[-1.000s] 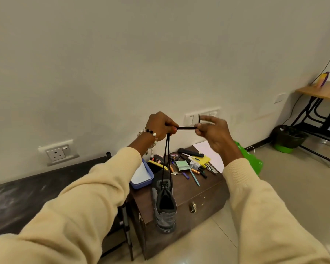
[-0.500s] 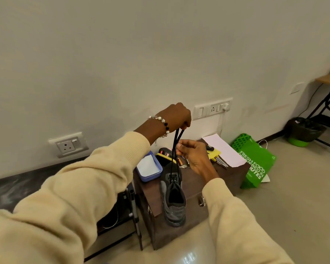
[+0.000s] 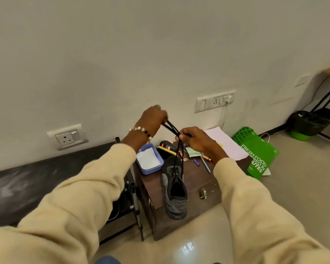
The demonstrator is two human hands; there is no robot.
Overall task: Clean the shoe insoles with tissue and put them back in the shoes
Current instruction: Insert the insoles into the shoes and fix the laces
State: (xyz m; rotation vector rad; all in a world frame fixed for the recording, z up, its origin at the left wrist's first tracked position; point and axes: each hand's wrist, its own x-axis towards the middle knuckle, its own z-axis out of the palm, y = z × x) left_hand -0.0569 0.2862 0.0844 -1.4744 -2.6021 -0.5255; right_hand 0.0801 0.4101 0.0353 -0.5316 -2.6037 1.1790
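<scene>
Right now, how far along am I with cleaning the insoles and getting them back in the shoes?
Done: nothing that shows; no insole or second shoe is in view. In hand: the left hand and right hand both pinch the black laces above the dark shoe on the wooden box. Left: whether this shoe's insole is in cannot be told; the blue tray seems to hold tissue.

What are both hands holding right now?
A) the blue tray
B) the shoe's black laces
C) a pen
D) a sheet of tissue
B: the left hand and the right hand both pinch the black laces, which run down to the dark shoe on the wooden chest; the blue tray and the pens lie untouched, and no tissue is in either hand.
</scene>
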